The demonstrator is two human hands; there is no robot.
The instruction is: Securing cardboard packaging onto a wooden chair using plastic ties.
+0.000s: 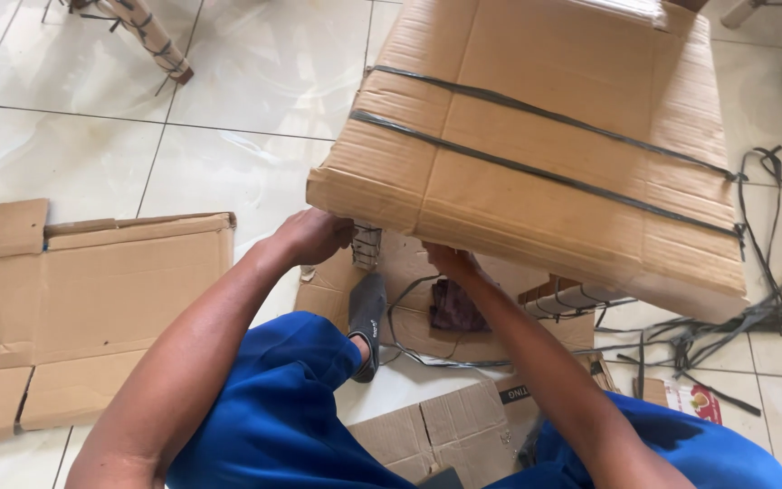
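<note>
Head view: strapped cardboard box point(536, 136) is gripped underneath at its near edge by left hand point(311, 235) and right hand point(450, 261), fingers curled closed.

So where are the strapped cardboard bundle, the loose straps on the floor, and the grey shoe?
Cardboard bundle point(536, 154), head view, on its top face between the two straps.
Loose straps point(753, 317), head view, on the tangle right of the bundle.
Grey shoe point(367, 317), head view, on its upper.

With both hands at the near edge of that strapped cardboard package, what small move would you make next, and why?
Probably slide the right hand sideways along the cardboard package. It sits close to the left hand, so the far right side, crossed by dark straps, hangs unsupported.
</note>
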